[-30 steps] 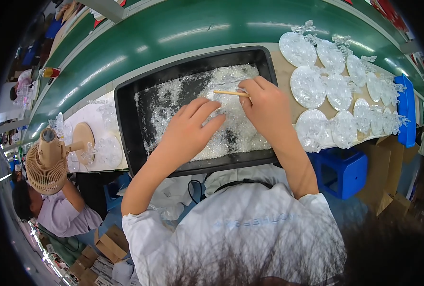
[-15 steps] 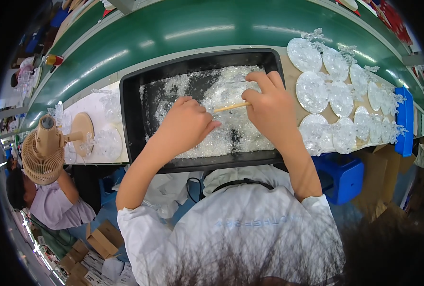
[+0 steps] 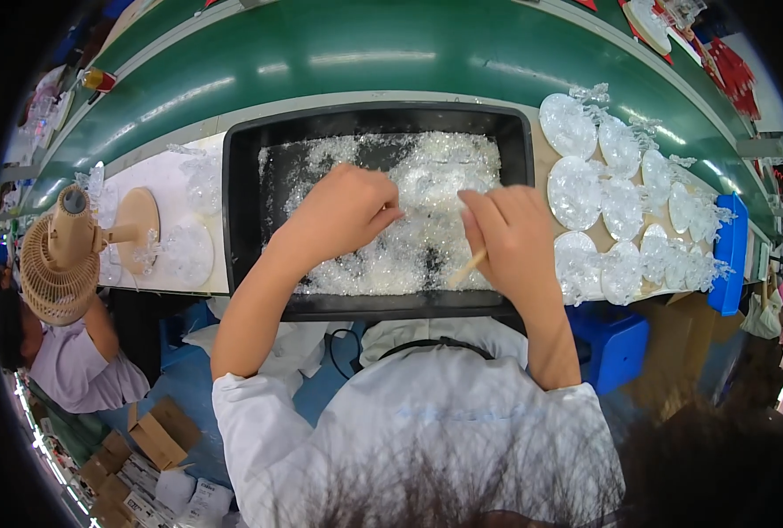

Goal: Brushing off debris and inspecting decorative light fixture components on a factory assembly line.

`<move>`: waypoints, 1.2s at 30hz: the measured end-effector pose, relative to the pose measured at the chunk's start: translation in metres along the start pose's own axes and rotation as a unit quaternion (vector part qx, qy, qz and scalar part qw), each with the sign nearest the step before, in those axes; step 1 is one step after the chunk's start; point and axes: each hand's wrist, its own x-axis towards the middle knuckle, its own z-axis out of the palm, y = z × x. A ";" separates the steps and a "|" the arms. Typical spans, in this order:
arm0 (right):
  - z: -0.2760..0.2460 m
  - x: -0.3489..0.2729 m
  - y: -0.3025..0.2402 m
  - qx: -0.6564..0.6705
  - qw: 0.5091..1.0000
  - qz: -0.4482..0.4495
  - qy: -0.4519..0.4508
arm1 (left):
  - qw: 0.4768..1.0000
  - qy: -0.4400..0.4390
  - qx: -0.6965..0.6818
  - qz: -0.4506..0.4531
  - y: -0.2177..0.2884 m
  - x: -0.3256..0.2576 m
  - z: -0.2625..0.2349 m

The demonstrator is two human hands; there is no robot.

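A black tray (image 3: 378, 304) holds a loose spread of clear, glittering granules (image 3: 365, 255), with dark tray floor showing through in patches. Above its left half my left hand (image 3: 349, 211) is closed, thumb against curled fingers. Anything in that pinch is too small or hidden to make out. Over the right side, my right hand (image 3: 514, 236) is closed round a thin wooden stick (image 3: 467, 267), whose pale end sticks out below the fingers toward the lower left. Its thumb and forefinger point at the granules, apart from my left hand.
Rows of clear round discs with figures on them (image 3: 574, 192) stand right of the tray, beside a blue bin (image 3: 731, 255). On the left are a beige fan (image 3: 61, 264) and more clear pieces (image 3: 189, 253). Below sit a blue stool (image 3: 616, 343) and another person (image 3: 88, 361).
My right hand has moved down and turned, so the stick now points down instead of across toward my left hand. My left hand is slightly higher in view. The whole view has shifted a little.
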 end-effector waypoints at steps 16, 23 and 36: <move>0.007 -0.038 -0.002 0.247 0.958 0.122 0.082 | 0.997 0.073 -0.005 -0.032 0.012 0.006 0.000; 0.008 -0.041 0.005 0.403 0.873 0.252 0.109 | 0.998 0.024 0.063 -0.001 0.037 0.021 -0.041; -0.001 -0.039 0.007 0.430 0.862 0.251 0.094 | 0.969 -0.046 -0.145 -0.195 0.067 0.063 -0.044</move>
